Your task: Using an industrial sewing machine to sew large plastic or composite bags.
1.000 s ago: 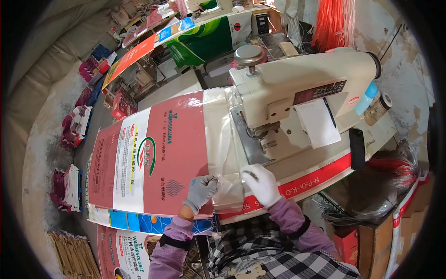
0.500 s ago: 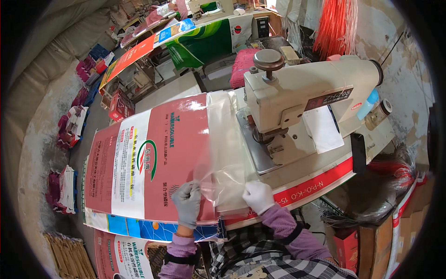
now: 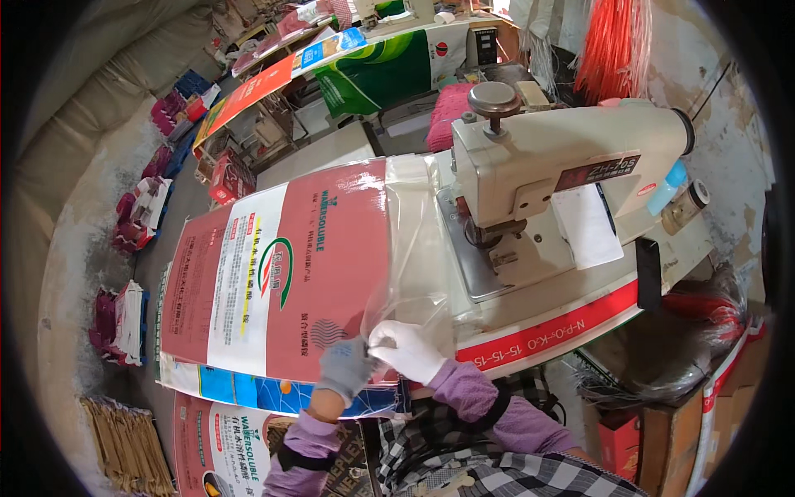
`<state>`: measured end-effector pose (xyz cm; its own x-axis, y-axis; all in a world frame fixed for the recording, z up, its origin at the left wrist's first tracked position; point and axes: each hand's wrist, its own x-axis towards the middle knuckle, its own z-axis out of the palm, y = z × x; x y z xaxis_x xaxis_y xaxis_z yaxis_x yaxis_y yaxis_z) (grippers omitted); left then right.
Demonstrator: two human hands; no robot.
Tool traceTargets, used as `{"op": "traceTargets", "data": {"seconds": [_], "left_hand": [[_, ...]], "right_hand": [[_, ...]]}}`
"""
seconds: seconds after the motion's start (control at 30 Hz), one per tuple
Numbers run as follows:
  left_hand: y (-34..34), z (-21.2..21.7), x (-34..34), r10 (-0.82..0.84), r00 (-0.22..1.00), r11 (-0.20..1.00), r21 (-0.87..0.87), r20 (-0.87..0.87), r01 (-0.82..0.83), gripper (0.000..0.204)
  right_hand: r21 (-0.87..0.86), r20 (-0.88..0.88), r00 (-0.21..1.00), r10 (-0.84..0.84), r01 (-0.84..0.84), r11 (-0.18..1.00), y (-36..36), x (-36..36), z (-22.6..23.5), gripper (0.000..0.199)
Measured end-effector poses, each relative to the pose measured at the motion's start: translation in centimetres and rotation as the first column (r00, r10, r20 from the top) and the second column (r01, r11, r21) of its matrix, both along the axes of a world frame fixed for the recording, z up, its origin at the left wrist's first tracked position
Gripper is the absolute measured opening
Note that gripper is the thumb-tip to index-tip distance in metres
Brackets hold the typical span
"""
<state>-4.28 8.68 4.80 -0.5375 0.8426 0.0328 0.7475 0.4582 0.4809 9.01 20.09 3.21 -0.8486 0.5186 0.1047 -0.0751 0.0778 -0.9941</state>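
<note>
A flat red and white printed sack lies on the worktable, with a clear plastic liner sticking out past its right end. At the sack's near right corner, my left hand in a grey glove has its fingers closed on the liner's edge. Close against it, my right hand in a white glove pinches the same film with thumb and fingers. The film rises in loose folds above both hands; the fingertips are partly hidden by it. A cream sewing machine stands just right of the liner.
Blue printed sacks lie under the top one. A white paper rests beneath the machine arm. Red strands hang at the back right. Bundled sacks line the left wall, and a cardboard stack stands at the lower left.
My right hand has moved left along the liner until it is beside my left hand. The plastic between them has bunched up. The whole view has shifted a little.
</note>
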Motion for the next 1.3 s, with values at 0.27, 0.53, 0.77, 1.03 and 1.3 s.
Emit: {"op": "traceTargets", "data": {"seconds": [0.27, 0.53, 0.77, 1.03, 1.3], "left_hand": [[-1.2, 3.9, 1.6, 0.218, 0.750, 0.967, -0.037, 0.624, -0.250, 0.024], [-18.7, 10.1, 6.9, -0.111, 0.978, 0.925, -0.378, -0.176, 0.037, 0.022], [-22.5, 11.2, 10.7, 0.152, 0.932, 0.892, -0.360, -0.329, -0.273, 0.033], [-20.9, 10.7, 8.1, 0.619, 0.770, 0.697, 0.343, 0.158, -0.630, 0.009], [-27.5, 9.5, 8.8, 0.075, 0.968, 0.990, -0.095, -0.238, -0.100, 0.037]], "right_hand": [[0.376, 0.018, 0.974, 0.225, -0.215, 0.901, -0.6, 2.3, 0.6, 0.029], [0.395, 0.481, 0.764, 0.429, -0.626, 0.672, 3.5, -3.1, 4.0, 0.029], [0.282, -0.220, 0.582, -0.783, 0.806, 0.520, 5.8, -0.2, 2.8, 0.051], [0.587, -0.037, 0.929, -0.369, 0.319, 0.744, 9.5, 0.1, -3.1, 0.016], [0.938, 0.161, 0.967, -0.196, -0.088, 0.336, 12.9, -2.2, 3.5, 0.035]]}}
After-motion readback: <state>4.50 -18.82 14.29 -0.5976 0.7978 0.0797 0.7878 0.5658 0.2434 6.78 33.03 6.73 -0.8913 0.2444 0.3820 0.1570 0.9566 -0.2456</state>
